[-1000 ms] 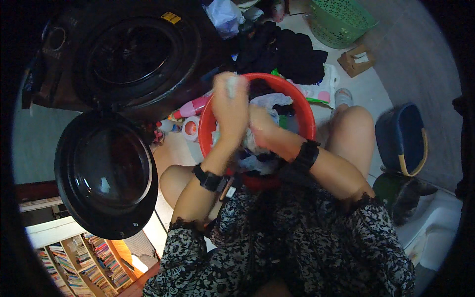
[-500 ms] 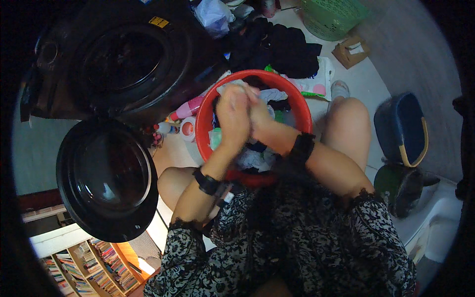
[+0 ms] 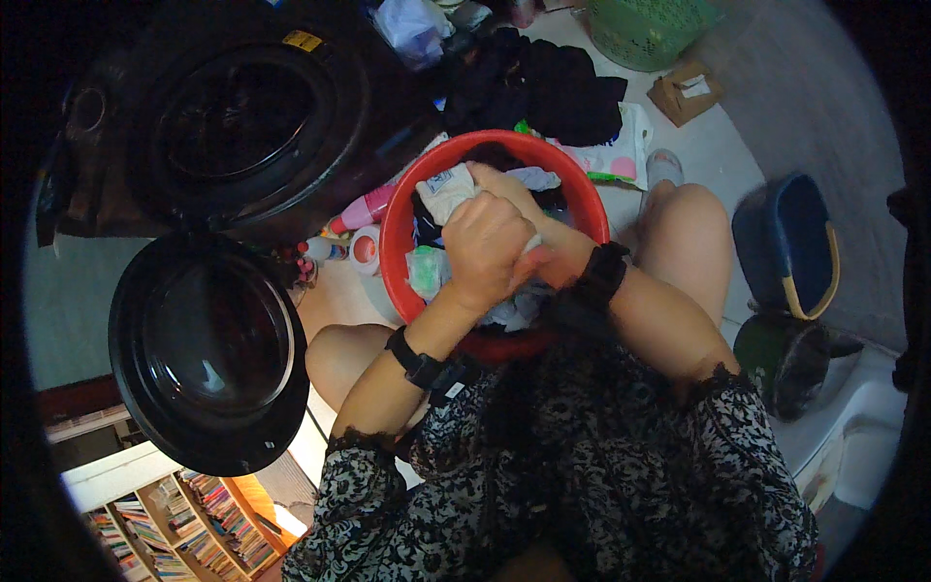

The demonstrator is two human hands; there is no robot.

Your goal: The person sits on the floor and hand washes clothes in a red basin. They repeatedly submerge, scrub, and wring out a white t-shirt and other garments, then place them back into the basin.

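Note:
Between my hands is a piece of white cloth (image 3: 448, 194) with a small dark print; its kind is not clear. My left hand (image 3: 488, 250) is closed in a fist over it, and a bit of white shows by the fingers. Beneath and beside it, my right hand (image 3: 529, 209) is closed on the same cloth, its fingers partly hidden behind the left. Both are over a red bucket (image 3: 396, 254) that holds mixed laundry, including a pale grey garment (image 3: 514, 307) and a light green piece (image 3: 425, 272).
A black front-loading washer (image 3: 320, 184) has its round door (image 3: 208, 349) swung open at left. A pink bottle (image 3: 367, 210) and white tub (image 3: 366, 249) stand by the bucket. Dark clothes (image 3: 572, 92) lie behind it. At right is a blue basket (image 3: 786, 247).
My hands have drawn nearer to me over the bucket. My left has turned to a fist with knuckles up, and more of the white cloth shows beyond it.

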